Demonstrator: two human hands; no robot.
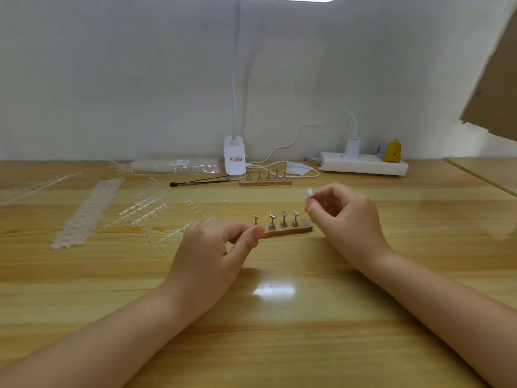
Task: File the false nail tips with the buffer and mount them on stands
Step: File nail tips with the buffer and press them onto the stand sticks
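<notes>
**Nail-tip mounting set, glossy wood-grain surface**

Right hand (345, 219): grip clamped on one small translucent nail tip (310, 191), raised above the near base. Left hand (215, 242): fingers curled, pinching the left end of the near base (288, 231), a flat brown strip bearing slim metal stands (283, 219). Second strip of stands (265, 178) sits further back. Clear plastic sprues (145, 211) lie scattered at left.

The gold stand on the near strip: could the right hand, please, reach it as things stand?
Probably yes: the right hand pinches a nail tip just above that strip. The gold stand sits uncovered, though the left hand's fingers lie close beside it.
</notes>
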